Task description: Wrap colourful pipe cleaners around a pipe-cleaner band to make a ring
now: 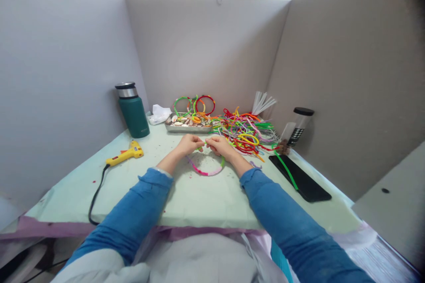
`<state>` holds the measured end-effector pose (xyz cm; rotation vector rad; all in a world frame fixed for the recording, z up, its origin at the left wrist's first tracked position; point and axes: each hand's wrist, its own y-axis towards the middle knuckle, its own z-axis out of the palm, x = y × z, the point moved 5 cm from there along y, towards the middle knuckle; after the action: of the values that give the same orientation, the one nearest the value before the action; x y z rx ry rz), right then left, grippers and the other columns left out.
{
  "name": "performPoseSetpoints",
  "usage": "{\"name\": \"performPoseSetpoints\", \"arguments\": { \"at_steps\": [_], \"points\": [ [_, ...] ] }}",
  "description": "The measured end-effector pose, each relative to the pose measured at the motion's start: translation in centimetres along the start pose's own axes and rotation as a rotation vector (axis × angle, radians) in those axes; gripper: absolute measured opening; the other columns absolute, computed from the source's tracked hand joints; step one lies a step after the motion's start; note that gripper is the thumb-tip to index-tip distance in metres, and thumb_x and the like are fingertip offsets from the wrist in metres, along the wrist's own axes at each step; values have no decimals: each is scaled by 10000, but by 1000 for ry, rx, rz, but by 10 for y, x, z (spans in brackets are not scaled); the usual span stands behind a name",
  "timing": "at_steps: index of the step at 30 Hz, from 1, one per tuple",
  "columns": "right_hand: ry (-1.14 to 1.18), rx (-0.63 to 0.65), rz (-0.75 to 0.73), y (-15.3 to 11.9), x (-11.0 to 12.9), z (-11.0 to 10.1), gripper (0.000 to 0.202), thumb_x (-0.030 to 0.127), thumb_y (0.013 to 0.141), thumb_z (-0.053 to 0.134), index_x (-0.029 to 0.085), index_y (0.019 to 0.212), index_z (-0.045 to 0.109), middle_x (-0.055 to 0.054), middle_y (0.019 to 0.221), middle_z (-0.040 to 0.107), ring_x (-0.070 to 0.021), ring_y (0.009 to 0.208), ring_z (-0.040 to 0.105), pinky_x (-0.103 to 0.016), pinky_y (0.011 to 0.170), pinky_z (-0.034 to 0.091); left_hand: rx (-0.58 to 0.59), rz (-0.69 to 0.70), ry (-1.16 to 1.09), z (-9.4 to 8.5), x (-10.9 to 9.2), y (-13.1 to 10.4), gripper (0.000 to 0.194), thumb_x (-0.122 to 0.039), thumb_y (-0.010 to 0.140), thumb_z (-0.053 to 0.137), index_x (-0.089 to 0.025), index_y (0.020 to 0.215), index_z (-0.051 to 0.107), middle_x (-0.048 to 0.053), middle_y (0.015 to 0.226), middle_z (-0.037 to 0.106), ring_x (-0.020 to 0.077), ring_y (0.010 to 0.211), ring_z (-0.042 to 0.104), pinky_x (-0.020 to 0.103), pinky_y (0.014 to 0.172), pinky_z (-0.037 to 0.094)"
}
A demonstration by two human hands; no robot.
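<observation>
Both hands meet over the middle of the table, at the far side of a pipe cleaner ring (pixel 208 174) in pink, purple and green. My left hand (pixel 189 145) is closed, its fingertips pinching a bright green piece of pipe cleaner. Close beside it, my right hand (pixel 218 145) pinches the same green piece from the other side. The ring's near side hangs or lies below the hands; I cannot tell whether it touches the table. Fingers hide part of the ring's far side.
A metal tray (pixel 189 129) of shells with finished rings stands behind, beside a heap of pipe cleaners (pixel 245 132). Left are a yellow glue gun (pixel 126 154) with a cord and a green bottle (pixel 133 115). Right are a black phone-like slab (pixel 307 183) and a clear bottle (pixel 300 126). Partitions (pixel 206 44) surround the table.
</observation>
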<state>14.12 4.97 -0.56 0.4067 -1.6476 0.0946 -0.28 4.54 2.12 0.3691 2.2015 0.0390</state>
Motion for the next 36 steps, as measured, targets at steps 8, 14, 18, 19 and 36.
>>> {"name": "performPoseSetpoints", "arguments": {
  "at_steps": [8,14,18,19,36],
  "points": [
    [-24,-1,12,0,0,0,314,457,757,591,163,653,550,82,408,323,-47,339,224,-219,344,131,93,-80,-89,6,4,0,377,-471,683,641,-108,779,673,30,614,659,46,387,291,215,401,208],
    [-43,1,1,0,-1,1,315,459,760,584,165,650,550,80,418,324,-48,344,224,-220,354,134,221,-122,-294,10,2,-5,393,-492,670,674,-111,726,595,36,600,637,29,333,262,233,375,169],
    [-65,0,-35,1,-4,1,338,485,760,575,165,652,554,76,421,341,-52,354,247,-216,366,150,285,-150,-384,11,-1,-10,389,-488,678,681,-121,643,556,-1,464,540,30,317,238,238,375,142],
    [-70,-3,-46,1,-5,1,345,492,761,571,165,652,555,75,422,345,-53,356,252,-216,368,156,296,-161,-395,12,-2,-11,389,-485,686,678,-123,629,549,-10,434,510,31,314,231,240,378,136],
    [-97,-30,-68,-2,-4,-5,364,488,774,567,150,639,572,71,401,365,-50,345,263,-211,357,169,311,6,-165,12,-9,-9,238,-238,737,506,-97,878,637,45,714,675,59,385,330,217,408,244]
  ]
}}
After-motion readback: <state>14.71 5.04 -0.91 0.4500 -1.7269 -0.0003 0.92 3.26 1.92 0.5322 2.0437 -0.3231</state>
